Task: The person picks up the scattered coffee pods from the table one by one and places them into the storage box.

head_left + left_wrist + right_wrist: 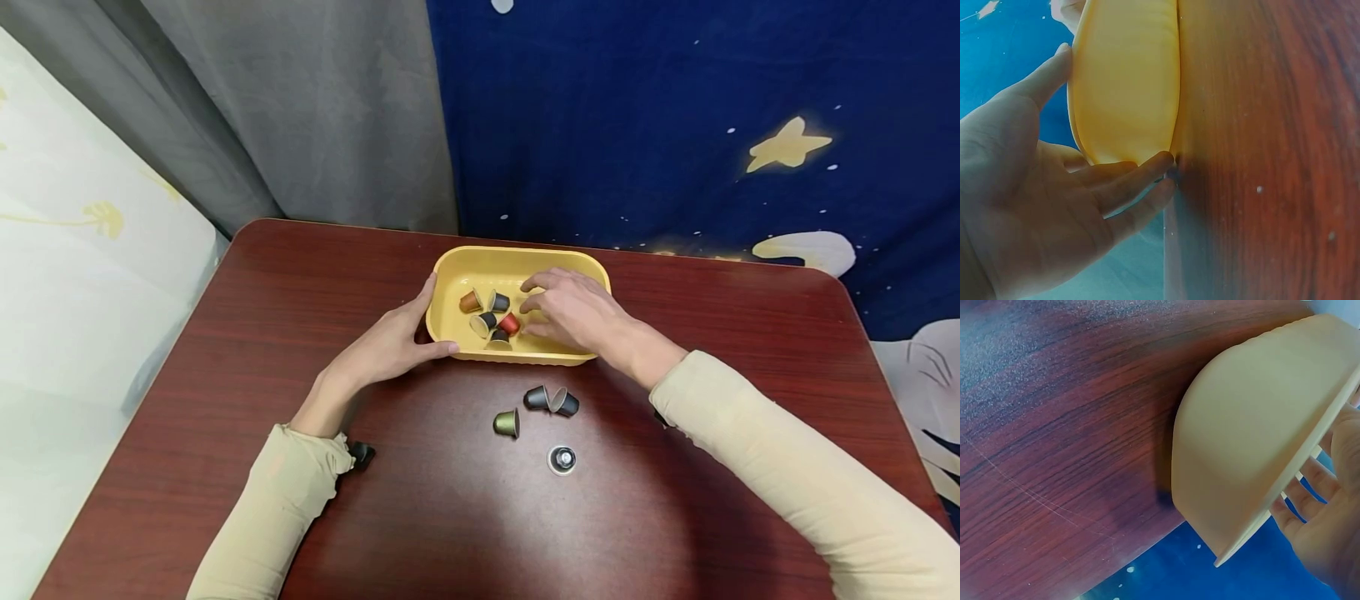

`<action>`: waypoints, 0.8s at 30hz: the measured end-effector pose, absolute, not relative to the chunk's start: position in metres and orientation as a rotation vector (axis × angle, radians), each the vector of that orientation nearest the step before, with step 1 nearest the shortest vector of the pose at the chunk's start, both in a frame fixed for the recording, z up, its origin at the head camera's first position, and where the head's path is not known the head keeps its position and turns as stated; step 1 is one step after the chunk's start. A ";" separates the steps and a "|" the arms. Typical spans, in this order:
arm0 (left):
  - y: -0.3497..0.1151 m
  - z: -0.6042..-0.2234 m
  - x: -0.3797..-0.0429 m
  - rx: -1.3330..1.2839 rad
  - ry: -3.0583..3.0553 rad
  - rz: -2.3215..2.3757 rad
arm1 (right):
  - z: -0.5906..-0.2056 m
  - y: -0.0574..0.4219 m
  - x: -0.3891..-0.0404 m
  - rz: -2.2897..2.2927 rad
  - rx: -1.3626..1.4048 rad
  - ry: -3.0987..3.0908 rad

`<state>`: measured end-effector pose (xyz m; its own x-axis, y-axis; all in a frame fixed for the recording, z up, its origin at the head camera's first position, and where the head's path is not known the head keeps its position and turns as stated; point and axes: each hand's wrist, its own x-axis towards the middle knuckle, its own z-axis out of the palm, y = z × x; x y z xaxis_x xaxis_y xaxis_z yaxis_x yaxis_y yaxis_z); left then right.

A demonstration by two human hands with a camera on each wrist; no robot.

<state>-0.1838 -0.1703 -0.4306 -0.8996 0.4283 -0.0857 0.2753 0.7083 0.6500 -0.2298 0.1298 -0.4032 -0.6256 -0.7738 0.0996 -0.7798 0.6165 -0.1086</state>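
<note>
A yellow plastic tub (517, 357) stands toward the back of the table. My left hand (386, 343) touches its left end, thumb at the front rim and fairly straight fingers along the side. Over the right part of the tub, my right hand (573, 312) reaches inside with loosely bent fingers; I see nothing held between them. Left of those fingers lie coffee capsules: a red capsule (509, 323), an orange-brown capsule (470, 301), a dark grey capsule (498, 302) and two black ones. In the right wrist view, the tub wall (1254, 425) hides the fingertips.
In front of the tub, two black capsules (536, 398) lie beside each other, near a green capsule (506, 423). A dark capsule (562, 459) sits rim-down closer to me. The reddish-brown table (420, 517) ends at a grey curtain (337, 125) and a blue starry one.
</note>
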 end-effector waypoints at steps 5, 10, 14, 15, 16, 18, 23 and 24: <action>-0.171 -0.430 -0.183 0.560 2.685 0.968 | -0.403 0.130 -0.228 0.225 1.338 -2.786; -0.171 -0.430 -0.183 0.559 2.686 0.967 | -0.399 0.129 -0.227 0.199 1.321 -2.805; -0.171 -0.430 -0.183 0.558 2.689 0.972 | -0.395 0.129 -0.227 0.172 1.312 -2.816; -0.172 -0.430 -0.183 0.557 2.688 0.971 | -0.394 0.129 -0.227 0.164 1.310 -2.817; -0.172 -0.431 -0.183 0.557 2.689 0.972 | -0.392 0.129 -0.227 0.159 1.308 -2.816; -0.172 -0.431 -0.184 0.563 2.689 0.970 | -0.390 0.130 -0.226 0.151 1.310 -2.810; -0.171 -0.432 -0.184 0.574 2.687 0.980 | -0.385 0.132 -0.222 0.144 1.347 -2.780; -0.172 -0.432 -0.184 0.574 2.686 0.982 | -0.385 0.133 -0.221 0.151 1.358 -2.771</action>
<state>-0.1835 -0.1716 -0.4316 -0.8984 0.4328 -0.0745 0.2827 0.6998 0.6560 -0.2205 0.1325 -0.3847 -0.6126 -0.7853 0.0896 -0.7903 0.6092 -0.0649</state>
